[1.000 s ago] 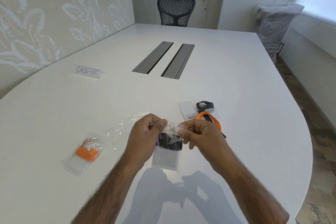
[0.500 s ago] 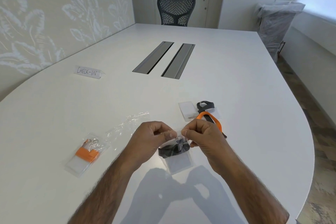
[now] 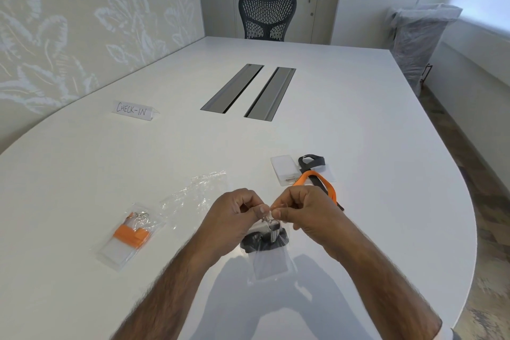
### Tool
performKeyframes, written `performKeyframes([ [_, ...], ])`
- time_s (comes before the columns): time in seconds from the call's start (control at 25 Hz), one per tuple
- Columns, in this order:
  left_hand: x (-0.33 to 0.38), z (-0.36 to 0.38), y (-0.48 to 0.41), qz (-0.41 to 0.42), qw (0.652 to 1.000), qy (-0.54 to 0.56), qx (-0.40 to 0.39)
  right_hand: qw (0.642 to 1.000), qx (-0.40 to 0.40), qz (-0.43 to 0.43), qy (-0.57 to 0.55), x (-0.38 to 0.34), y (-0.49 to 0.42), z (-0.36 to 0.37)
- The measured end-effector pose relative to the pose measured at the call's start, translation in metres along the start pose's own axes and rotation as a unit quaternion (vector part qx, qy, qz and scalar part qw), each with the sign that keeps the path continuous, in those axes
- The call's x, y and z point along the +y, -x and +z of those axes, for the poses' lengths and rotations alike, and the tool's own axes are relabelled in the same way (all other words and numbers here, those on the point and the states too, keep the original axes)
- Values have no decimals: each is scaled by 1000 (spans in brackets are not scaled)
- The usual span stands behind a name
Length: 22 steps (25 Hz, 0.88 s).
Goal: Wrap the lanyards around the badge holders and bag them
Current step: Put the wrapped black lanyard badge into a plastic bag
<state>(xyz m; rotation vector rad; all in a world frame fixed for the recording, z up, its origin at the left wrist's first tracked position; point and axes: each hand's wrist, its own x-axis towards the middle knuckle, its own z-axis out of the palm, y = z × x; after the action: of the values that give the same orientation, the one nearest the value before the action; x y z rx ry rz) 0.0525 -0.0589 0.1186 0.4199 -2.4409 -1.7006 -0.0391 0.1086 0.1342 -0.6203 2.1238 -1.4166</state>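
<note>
My left hand (image 3: 234,218) and my right hand (image 3: 306,210) pinch the top edge of a clear bag (image 3: 271,265) just above the table. Inside it sits a badge holder wound with a black lanyard (image 3: 263,241), its metal clip (image 3: 271,228) pointing up towards my fingertips. To the left lies a bagged holder wrapped in an orange lanyard (image 3: 132,234). Behind my right hand lie a clear badge holder (image 3: 284,170), a loose orange lanyard (image 3: 317,181) and a loose black lanyard (image 3: 311,161).
An empty clear bag (image 3: 196,193) lies crumpled behind my left hand. A CHECK-IN sign (image 3: 135,110) stands at the far left. Two grey cable slots (image 3: 248,91) run down the table's middle. The table's curved edge (image 3: 469,201) is to my right; a chair (image 3: 266,15) stands at the far end.
My fingertips have come together at the top of the bag. The bag with the black-wrapped holder has dropped lower and shifted slightly right.
</note>
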Motion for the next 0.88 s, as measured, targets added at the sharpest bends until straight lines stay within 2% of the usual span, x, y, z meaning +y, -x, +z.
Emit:
performKeyframes([
  [0.12,-2,0,0,-18,999,43,6,996,-32,54,-58,1,-1,-6],
  [0.24,-4,-12,-3,-6,1000,15,-10,992,-16,81,-92,5,0,-11],
  [0.36,-7,-13,-3,-5,999,-25,-37,994,-8,68,-90,4,2,-8],
  [0.64,-3,-5,0,-3,999,8,-43,997,40,2,-64,2,4,3],
  [0.76,-1,-3,1,15,999,-40,-18,997,50,-10,-54,3,6,10],
  [0.88,-2,-4,1,31,999,-35,-5,996,45,-14,-73,5,5,11],
])
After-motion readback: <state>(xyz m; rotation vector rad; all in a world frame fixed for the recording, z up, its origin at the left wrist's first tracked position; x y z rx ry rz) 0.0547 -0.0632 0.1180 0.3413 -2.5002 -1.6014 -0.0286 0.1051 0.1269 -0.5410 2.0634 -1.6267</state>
